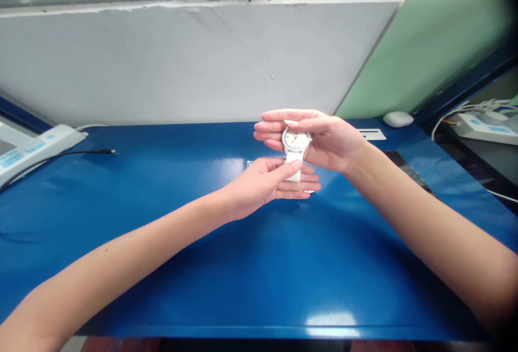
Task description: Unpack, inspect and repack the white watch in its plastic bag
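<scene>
A white wristwatch [295, 142] with a pale round dial is held up over the middle of the blue table [170, 255]. My right hand [324, 139] cups the watch case from behind, thumb lying along its top. My left hand [269, 182] sits just below, its thumb and fingers pinching the white strap that hangs from the case. A small clear object lies on the table under my hands, mostly hidden.
A white power strip [36, 147] lies at the far left, with a black cable plug [106, 151] resting on the table. A white oval object [398, 119] and a white label [372, 134] sit at the back right. Another power strip [483, 125] with wires is far right. A grey wall stands behind.
</scene>
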`<control>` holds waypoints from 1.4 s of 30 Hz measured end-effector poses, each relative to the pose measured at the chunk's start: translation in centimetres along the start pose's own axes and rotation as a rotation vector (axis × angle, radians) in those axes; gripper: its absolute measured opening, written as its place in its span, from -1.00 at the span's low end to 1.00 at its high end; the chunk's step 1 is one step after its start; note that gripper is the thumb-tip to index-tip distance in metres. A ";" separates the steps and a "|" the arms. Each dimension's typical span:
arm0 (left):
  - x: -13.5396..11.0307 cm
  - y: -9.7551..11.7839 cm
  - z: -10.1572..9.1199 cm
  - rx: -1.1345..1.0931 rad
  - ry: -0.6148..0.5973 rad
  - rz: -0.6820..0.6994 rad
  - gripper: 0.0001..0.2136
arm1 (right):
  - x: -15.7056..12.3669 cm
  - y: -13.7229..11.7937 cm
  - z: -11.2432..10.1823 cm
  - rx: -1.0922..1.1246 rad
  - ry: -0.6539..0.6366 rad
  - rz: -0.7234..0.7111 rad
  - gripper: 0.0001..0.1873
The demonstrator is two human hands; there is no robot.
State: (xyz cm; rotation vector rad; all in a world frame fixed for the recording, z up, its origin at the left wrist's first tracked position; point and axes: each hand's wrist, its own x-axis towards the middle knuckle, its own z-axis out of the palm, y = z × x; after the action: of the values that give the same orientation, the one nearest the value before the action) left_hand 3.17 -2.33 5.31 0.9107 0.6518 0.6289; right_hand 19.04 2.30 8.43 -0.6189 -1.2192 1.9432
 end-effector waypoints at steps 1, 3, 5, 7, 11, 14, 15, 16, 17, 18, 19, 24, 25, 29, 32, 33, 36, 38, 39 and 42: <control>0.0 0.1 -0.1 -0.001 -0.022 -0.004 -0.71 | 0.0 0.0 0.0 0.003 -0.007 0.001 -0.67; 0.0 0.2 -0.3 -0.006 -0.071 -0.019 -0.72 | 0.0 0.1 -0.1 0.002 -0.018 0.009 -0.66; -0.1 0.2 -0.4 -0.010 -0.110 -0.038 -0.71 | 0.0 0.1 -0.1 0.002 -0.024 0.018 -0.65; 0.0 0.2 -0.5 -0.010 -0.116 -0.051 -0.69 | 0.0 0.0 0.0 0.004 -0.030 0.018 -0.65; 0.0 0.0 -0.4 -0.018 -0.055 -0.044 -0.68 | 0.0 -0.1 0.1 -0.019 -0.020 0.006 -0.68; 0.0 0.0 -0.3 -0.014 -0.044 -0.045 -0.66 | 0.0 -0.1 0.1 -0.058 -0.008 -0.003 -0.68; 0.0 0.0 -0.3 -0.010 -0.038 -0.045 -0.65 | 0.0 -0.1 0.1 -0.080 -0.004 -0.008 -0.68; -0.1 -0.1 -0.3 -0.008 -0.029 -0.047 -0.64 | 0.0 -0.1 0.1 -0.106 0.001 -0.014 -0.67; -0.1 -0.1 -0.3 -0.005 -0.019 -0.050 -0.63 | 0.0 -0.2 0.1 -0.134 0.006 -0.019 -0.66; -0.1 0.0 -0.3 -0.003 -0.009 -0.057 -0.62 | 0.0 -0.2 0.0 -0.160 0.011 -0.021 -0.64; -0.1 0.0 -0.3 0.000 0.001 -0.065 -0.62 | 0.0 -0.2 0.0 -0.179 0.013 -0.019 -0.61; 0.0 0.0 -0.4 -0.002 0.009 -0.096 -0.64 | 0.1 -0.2 -0.1 -0.166 -0.010 0.006 -0.55; 0.1 0.0 -0.5 -0.005 0.003 -0.096 -0.64 | 0.1 -0.2 -0.1 -0.154 -0.014 0.007 -0.55; 0.1 -0.1 -0.6 -0.017 -0.033 -0.090 -0.66 | 0.0 -0.1 -0.1 -0.145 0.001 0.012 -0.54; 0.2 -0.1 -0.6 -0.023 -0.043 -0.089 -0.67 | 0.0 -0.1 0.0 -0.168 0.003 0.004 -0.53; 0.2 -0.2 -0.6 -0.023 -0.044 -0.089 -0.67 | 0.0 -0.1 0.1 -0.176 0.003 0.001 -0.53; 0.2 -0.2 -0.6 -0.023 -0.051 -0.089 -0.67 | 0.0 -0.1 0.0 -0.176 -0.003 0.005 -0.51; 0.2 -0.2 -0.7 -0.030 -0.056 -0.098 -0.66 | 0.0 -0.1 0.0 -0.163 -0.012 0.011 -0.51; 0.2 -0.2 -0.7 -0.036 -0.057 -0.105 -0.66 | 0.0 -0.1 -0.1 -0.162 -0.014 0.013 -0.51; 0.3 -0.3 -0.7 -0.048 -0.056 -0.118 -0.65 | 0.0 0.0 -0.1 -0.171 -0.008 0.016 -0.52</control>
State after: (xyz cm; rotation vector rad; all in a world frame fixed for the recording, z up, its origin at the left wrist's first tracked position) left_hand 2.88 -1.93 4.67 0.8358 0.6334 0.5100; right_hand 19.12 2.38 8.41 -0.7102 -1.3999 1.8682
